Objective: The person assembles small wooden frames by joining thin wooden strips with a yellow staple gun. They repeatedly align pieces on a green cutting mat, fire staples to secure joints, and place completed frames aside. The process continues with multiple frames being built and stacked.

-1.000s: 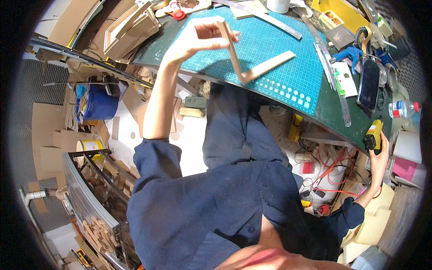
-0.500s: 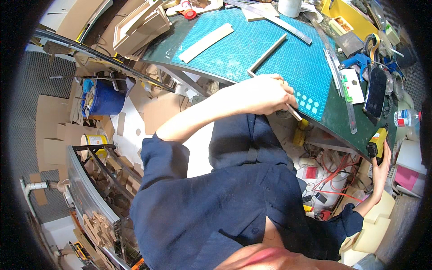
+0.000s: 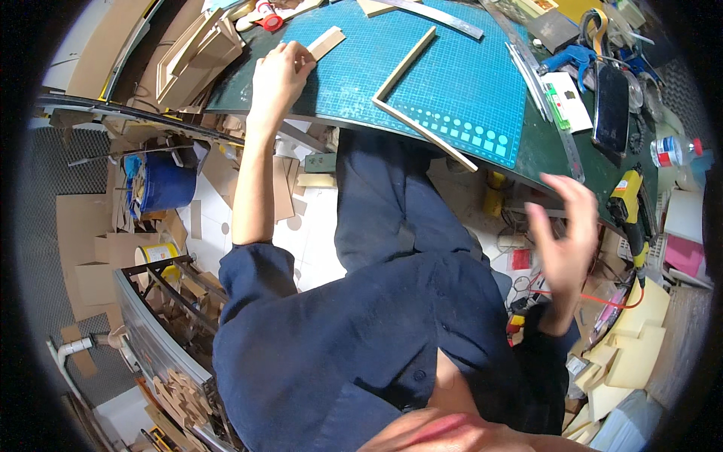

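On the teal cutting mat (image 3: 354, 75), my left hand (image 3: 280, 79) bends its fingers over the near end of a flat, pale wooden strip (image 3: 327, 44); its fingertips are partly hidden. Two narrow strips meet at a corner as an L-shaped wooden frame (image 3: 407, 64), which lies untouched on the mat, one arm reaching past the table's front edge. My right hand (image 3: 563, 237) is in the air off the table's right front, holding nothing, fingers apart. Beside it, at the table edge, rests a yellow and black corded tool (image 3: 626, 197).
A steel ruler (image 3: 448, 19) crosses the mat's far side. To the right are a phone (image 3: 611, 109), a blue clamp-like tool (image 3: 568, 62) and a water bottle (image 3: 672, 151). Wooden boxes (image 3: 197, 64) stand at the left. A red cable (image 3: 614, 303) hangs below the yellow tool.
My left hand has left the L-shaped frame and moved left to the flat strip. My right hand has let go of the yellow tool and come away from it. The view has shifted.
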`<state>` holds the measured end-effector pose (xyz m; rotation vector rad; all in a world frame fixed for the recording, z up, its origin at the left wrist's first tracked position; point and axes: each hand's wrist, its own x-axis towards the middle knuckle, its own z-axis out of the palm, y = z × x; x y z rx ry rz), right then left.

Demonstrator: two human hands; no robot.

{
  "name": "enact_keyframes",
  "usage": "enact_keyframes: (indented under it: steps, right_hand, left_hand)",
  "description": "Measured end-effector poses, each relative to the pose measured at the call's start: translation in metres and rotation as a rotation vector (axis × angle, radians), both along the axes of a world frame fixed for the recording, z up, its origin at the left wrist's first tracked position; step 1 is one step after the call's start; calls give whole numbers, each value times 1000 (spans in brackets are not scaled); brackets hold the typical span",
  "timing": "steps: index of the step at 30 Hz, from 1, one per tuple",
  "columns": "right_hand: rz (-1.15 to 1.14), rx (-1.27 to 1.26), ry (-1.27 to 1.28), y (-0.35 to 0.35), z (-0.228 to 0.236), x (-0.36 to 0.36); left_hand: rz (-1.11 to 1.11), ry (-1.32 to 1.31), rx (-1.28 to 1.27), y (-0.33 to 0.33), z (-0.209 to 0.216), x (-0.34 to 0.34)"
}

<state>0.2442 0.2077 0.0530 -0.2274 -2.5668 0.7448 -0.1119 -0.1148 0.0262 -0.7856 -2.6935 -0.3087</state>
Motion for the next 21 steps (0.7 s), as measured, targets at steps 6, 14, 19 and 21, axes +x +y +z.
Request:
enact_keyframes:
  steps: [6,14,19,21]
  right_hand:
    - [189,45,29,-41,-33,-77]
    - [217,72,39,-22,-38,-110]
    - [145,-100,202,-25,-33,-101]
    - [115,-319,281,-32,-29,-90]
  left_hand:
    - [-40,-145,292,-6,7,2]
    - [-433,-576,877,32,28,45]
    - [-562,-785,877,75,27,97]
    - [-587,-870,919,91,22,122]
